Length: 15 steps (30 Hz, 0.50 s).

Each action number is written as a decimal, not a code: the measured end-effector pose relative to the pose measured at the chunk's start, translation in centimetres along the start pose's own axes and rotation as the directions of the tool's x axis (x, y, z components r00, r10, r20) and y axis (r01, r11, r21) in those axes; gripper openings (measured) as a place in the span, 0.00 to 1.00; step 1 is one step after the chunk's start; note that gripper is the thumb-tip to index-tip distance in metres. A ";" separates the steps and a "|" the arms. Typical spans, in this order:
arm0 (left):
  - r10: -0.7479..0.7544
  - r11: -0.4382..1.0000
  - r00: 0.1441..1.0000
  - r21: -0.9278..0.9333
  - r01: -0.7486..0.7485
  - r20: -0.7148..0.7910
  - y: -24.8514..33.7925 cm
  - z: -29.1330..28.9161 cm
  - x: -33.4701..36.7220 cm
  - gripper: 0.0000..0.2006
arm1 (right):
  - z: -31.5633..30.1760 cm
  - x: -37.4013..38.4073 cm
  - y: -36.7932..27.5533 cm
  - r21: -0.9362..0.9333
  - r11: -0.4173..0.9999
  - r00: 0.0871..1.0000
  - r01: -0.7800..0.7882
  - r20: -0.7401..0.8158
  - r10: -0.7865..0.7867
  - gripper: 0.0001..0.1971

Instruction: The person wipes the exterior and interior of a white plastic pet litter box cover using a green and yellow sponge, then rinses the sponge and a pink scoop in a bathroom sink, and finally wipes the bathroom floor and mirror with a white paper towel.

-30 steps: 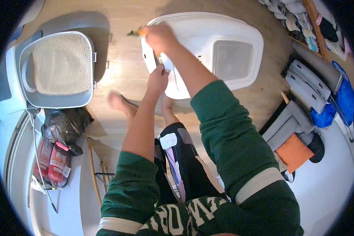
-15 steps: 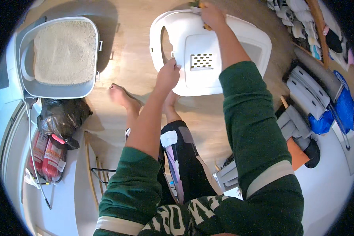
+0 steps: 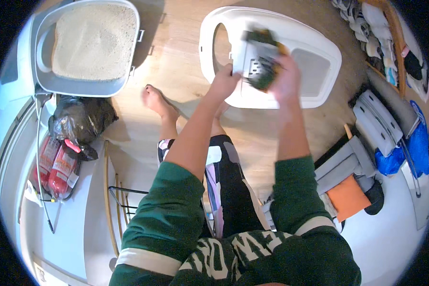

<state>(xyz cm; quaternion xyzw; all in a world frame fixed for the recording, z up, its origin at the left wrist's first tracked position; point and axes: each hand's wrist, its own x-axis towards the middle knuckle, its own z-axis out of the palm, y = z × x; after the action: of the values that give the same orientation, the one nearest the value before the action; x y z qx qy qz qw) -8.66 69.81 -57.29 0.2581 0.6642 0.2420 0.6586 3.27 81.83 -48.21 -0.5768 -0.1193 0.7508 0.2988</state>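
My right grip, clasping a blurred green thing, has come from the white lid's far edge to its vent, so work centres there; my left grip holds the lid, right of the litter tray.

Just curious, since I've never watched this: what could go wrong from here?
The blurred dark green thing in the right hand could slip and drop onto the white cover. The open tray of sandy grains might spill if knocked by the bare foot nearby.
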 end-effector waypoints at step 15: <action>0.273 0.949 0.926 0.229 -0.215 -0.260 13.6 4.3 -6.2 0.09 | -6.9 -14.7 -10.5 -0.112 0.993 0.965 -0.030 -0.261 0.000 0.26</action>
<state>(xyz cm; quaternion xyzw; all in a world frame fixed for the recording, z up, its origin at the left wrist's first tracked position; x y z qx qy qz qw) -4.01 75.79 -43.71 0.3648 0.7362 0.2907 0.4903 15.29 80.43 -33.14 -0.6875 -0.1176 0.6627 0.2725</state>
